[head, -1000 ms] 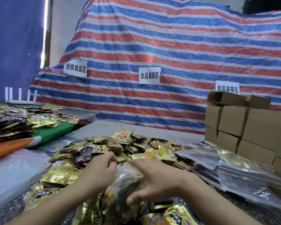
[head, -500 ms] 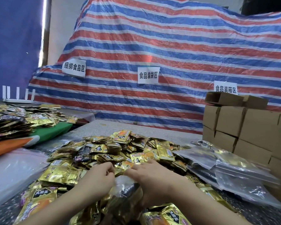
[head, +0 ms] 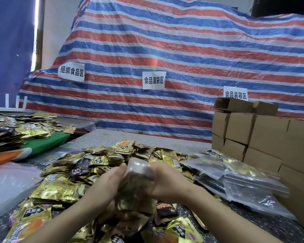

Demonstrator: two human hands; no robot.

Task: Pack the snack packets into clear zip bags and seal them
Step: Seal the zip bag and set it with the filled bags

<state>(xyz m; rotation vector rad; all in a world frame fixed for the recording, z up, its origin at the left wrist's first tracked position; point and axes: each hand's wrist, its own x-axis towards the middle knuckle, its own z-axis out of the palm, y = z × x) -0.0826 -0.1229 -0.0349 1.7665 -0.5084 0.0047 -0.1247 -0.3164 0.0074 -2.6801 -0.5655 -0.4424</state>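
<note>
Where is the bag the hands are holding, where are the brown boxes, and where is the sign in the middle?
zip bag [head: 139, 170], head view, its clear top between both hands.
cardboard boxes [head: 267, 135], head view, front of the stack.
middle sign [head: 154, 80], head view, its white paper centre.

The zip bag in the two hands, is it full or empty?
Filled: dark and gold packets show through the zip bag, held by left hand and right hand. Whether it is sealed, cannot tell.

Bare forearms [head: 63, 218], no sleeves
</note>
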